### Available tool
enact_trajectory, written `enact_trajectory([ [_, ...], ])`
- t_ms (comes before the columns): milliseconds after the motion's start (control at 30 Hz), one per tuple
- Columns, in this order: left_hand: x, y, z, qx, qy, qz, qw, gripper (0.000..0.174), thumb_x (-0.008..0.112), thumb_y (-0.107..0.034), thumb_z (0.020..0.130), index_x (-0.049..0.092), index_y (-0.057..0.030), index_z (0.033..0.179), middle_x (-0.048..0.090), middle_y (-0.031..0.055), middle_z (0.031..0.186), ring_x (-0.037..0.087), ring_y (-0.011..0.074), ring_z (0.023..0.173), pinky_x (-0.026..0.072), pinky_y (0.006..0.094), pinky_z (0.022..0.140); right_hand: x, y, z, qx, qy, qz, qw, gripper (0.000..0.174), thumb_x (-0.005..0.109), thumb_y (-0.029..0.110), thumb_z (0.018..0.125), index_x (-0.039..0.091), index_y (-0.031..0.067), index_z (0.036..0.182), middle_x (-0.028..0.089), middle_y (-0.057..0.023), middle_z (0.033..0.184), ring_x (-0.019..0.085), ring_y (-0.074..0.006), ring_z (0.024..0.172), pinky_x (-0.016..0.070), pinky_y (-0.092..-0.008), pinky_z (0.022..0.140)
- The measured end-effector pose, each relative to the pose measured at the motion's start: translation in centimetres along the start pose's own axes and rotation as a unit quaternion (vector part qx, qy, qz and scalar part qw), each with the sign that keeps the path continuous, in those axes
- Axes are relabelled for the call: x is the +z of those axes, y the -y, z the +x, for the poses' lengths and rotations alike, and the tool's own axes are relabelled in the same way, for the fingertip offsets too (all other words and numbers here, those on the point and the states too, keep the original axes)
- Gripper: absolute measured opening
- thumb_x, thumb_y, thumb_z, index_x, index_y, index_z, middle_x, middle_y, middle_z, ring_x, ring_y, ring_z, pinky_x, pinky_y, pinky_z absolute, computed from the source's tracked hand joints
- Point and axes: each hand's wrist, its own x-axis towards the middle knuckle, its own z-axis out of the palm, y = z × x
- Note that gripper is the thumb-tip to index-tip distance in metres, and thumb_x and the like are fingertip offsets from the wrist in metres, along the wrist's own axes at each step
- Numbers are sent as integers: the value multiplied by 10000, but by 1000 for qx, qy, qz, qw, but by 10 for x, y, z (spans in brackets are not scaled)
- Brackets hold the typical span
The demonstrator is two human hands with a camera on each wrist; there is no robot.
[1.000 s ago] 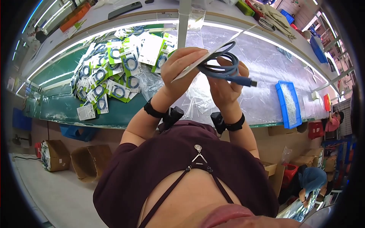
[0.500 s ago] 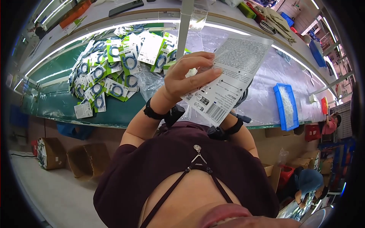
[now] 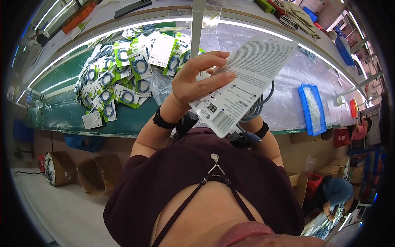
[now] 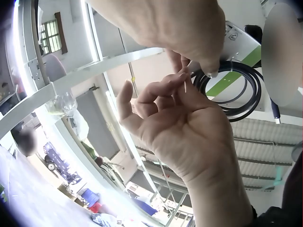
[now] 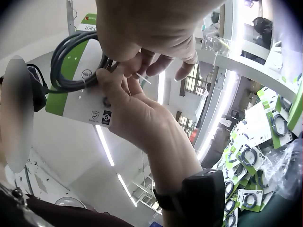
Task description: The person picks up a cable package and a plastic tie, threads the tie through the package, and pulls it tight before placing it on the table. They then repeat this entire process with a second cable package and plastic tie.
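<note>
My left hand (image 3: 201, 80) grips a printed white card (image 3: 255, 78), thumb and fingers on its two faces. Its printed back faces the head camera and covers most of my right hand. On the green and white front, in the right wrist view, lies a coiled dark cable (image 5: 54, 66), its plug end hanging off the side. A thin white tie (image 5: 143, 78) sticks out between the fingertips of both hands. In the left wrist view my right hand (image 4: 189, 127) pinches this tie (image 4: 185, 86) between thumb and finger, its other fingers bent loosely.
A heap of carded cables (image 3: 123, 78) covers the left of the bench (image 3: 57, 111), beside clear plastic wrap (image 3: 159, 86). On the right lies a blue tray (image 3: 305, 109) of white ties. A metal post (image 3: 197, 29) rises behind my hands. Cardboard boxes (image 3: 96, 175) stand below.
The card has turned from nearly edge-on to show its printed back, and my right hand has gone behind it. In the last half second the card has shifted only slightly.
</note>
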Motion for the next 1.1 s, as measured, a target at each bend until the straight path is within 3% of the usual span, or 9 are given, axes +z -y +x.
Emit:
enact_trajectory([
  [67,0,-1,-1,-1,6,5,1000,414,759,-2,646,671,-113,1035,546,100,1057,599,303,1009,537,330,820,-3,8,-3,118,-44,160,979,292,545,195,894,574,-2,1107,631,-91,973,615,-175,907,497,-284,720],
  [200,3,-9,-7,-40,-22,-34,998,428,751,15,652,658,-118,1048,537,105,1071,595,304,1018,526,336,855,-9,-4,-7,82,-28,41,995,306,517,236,912,599,-9,1077,651,-105,951,635,-181,869,501,-288,715],
  [300,3,-21,-10,-214,-42,-112,970,430,748,23,653,657,-121,1048,531,108,1079,592,304,1025,519,343,873,-7,-4,-8,90,-25,64,994,336,513,266,916,588,1,1108,648,-111,976,634,-182,890,502,-289,727],
  [333,3,-21,-11,-214,-42,-112,969,430,748,23,653,657,-121,1048,531,108,1079,592,304,1025,519,343,873,-6,-3,-9,95,-23,75,992,351,511,281,918,583,5,1123,647,-114,989,634,-182,901,502,-290,733],
  [467,4,-19,-15,-162,-35,-100,981,427,743,19,663,654,-128,1054,534,106,1069,594,305,1023,522,339,866,-2,-13,-15,43,-13,188,981,373,532,284,909,561,18,1169,647,-116,992,635,-192,907,507,-299,759],
  [567,3,-16,-14,-36,1,-25,999,405,737,12,674,662,-124,1048,545,103,1051,603,304,1004,529,331,851,-4,-5,-20,102,-14,110,989,399,551,290,899,541,23,1196,626,-114,1046,616,-190,959,502,-306,799],
  [767,6,-20,-12,-27,6,-4,1000,376,735,-2,678,675,-112,1032,557,98,1039,613,301,982,553,324,800,-3,7,-25,106,44,60,992,450,574,292,887,490,28,1240,559,-110,1151,559,-191,1059,481,-316,875],
  [867,6,-18,-11,-12,3,10,1000,370,737,-7,671,681,-109,1022,561,95,1038,619,295,973,565,317,772,2,-29,-25,22,59,213,975,503,588,293,876,429,37,1279,506,-105,1194,519,-207,1103,462,-321,911],
  [1100,2,-20,-8,32,28,65,997,380,748,-42,641,688,-129,1007,581,86,1012,636,271,948,571,312,765,-2,-35,-30,39,71,235,969,507,595,285,869,424,35,1276,509,-106,1190,527,-207,1088,470,-321,900],
])
